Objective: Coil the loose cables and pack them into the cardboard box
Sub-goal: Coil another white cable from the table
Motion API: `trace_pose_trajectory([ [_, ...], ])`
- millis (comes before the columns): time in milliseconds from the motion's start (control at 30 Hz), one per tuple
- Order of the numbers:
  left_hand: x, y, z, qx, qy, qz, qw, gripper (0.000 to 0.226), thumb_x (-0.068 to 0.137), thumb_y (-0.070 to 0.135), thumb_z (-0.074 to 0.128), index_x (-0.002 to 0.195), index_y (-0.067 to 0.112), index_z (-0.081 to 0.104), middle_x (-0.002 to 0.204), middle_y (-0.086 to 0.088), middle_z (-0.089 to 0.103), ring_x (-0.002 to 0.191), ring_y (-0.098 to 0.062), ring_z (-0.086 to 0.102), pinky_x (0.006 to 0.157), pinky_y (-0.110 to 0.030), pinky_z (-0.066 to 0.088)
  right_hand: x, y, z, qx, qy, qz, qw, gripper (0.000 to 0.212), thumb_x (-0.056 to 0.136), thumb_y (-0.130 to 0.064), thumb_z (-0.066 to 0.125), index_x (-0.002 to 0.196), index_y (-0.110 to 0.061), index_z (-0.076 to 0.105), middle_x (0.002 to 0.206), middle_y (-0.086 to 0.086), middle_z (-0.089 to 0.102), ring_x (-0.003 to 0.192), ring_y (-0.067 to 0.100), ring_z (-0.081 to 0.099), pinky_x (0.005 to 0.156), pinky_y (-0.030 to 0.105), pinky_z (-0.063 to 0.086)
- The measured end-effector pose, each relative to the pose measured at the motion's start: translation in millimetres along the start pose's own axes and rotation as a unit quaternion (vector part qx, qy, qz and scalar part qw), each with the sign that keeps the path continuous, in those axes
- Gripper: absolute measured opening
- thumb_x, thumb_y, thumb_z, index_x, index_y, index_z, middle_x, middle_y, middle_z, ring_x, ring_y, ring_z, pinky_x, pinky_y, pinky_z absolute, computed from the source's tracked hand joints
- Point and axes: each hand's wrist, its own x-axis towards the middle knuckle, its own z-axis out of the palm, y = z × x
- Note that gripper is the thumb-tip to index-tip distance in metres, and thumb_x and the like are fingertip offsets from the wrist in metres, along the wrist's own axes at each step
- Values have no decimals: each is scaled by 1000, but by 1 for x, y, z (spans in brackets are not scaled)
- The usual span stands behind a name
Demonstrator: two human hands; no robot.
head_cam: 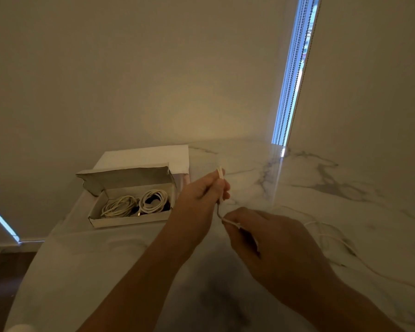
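The left hand (203,190) has its grip pinching the plug end of a white cable (331,238); the right hand (268,238) pinches the cord just below. The cable trails right across the marble worktop (345,183). The open cardboard box (130,200), left, holds two coiled cables (134,203).

My only view: head camera, worn high, facing forward and down over marble table (321,178). Wide angle bends edges. Both forearms enter from bottom; left hand (201,192) and right hand (261,238) sit near, just below centre. Cardboard box (130,219) beyond left hand, to its left. Wall and blinds fill upper half, farther off.
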Motion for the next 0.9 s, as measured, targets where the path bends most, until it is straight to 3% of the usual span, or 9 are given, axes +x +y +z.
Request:
trace_pose_trajectory([
  [133,-6,4,6,72,-83,8,994,26,102,25,47,92,16,69,97,-19,68,97,-33,63,95,-49,49,3,12,-8,12,52,27,998,21,95,-44,44,98,-36,63,72,-17,61,54,1,51,51,12,39],
  [233,-9,7,10,75,-116,-17,990,30,103,21,44,102,15,73,91,-12,71,86,-21,66,89,-36,54,5,24,-12,0,75,54,996,10,95,-40,55,97,-35,63,71,-18,59,52,-2,45,52,11,33],
  [367,-11,11,13,73,-145,-37,986,35,103,16,39,96,6,71,78,-5,64,73,-14,59,75,-27,50,8,37,-18,-10,96,80,992,8,90,-41,61,94,-35,65,75,-17,61,50,-5,41,52,11,26],
  [500,-12,17,15,62,-148,-43,986,37,103,5,37,89,22,67,82,2,62,69,0,57,68,-11,48,11,48,-21,-4,106,85,991,18,91,-43,55,99,-35,69,82,-16,63,57,-7,43,55,12,28],
  [600,-11,15,14,5,-143,-72,987,36,103,9,35,100,3,71,89,-20,66,76,-17,56,71,-17,49,12,54,-18,-12,116,90,989,18,92,-41,56,99,-33,71,79,-15,60,58,-7,39,56,11,25],
  [767,-12,11,14,-49,-120,-68,989,35,101,19,47,87,14,78,80,-17,62,81,-26,55,85,-41,47,11,65,-14,-25,132,119,984,24,95,-45,51,101,-33,70,80,-16,57,64,3,44,57,11,28],
  [833,-12,10,14,-97,-112,-81,986,42,101,14,45,80,21,81,79,-15,65,78,-23,57,82,-35,49,10,69,-11,-33,124,132,983,26,97,-47,48,101,-34,70,80,-15,58,68,8,50,57,13,31],
  [900,-11,10,14,-164,-140,-100,971,40,101,12,42,89,11,79,72,-7,61,69,-14,54,70,-26,46,10,71,-7,-38,108,143,983,28,97,-49,46,102,-35,70,81,-12,63,70,12,56,57,23,41],
])
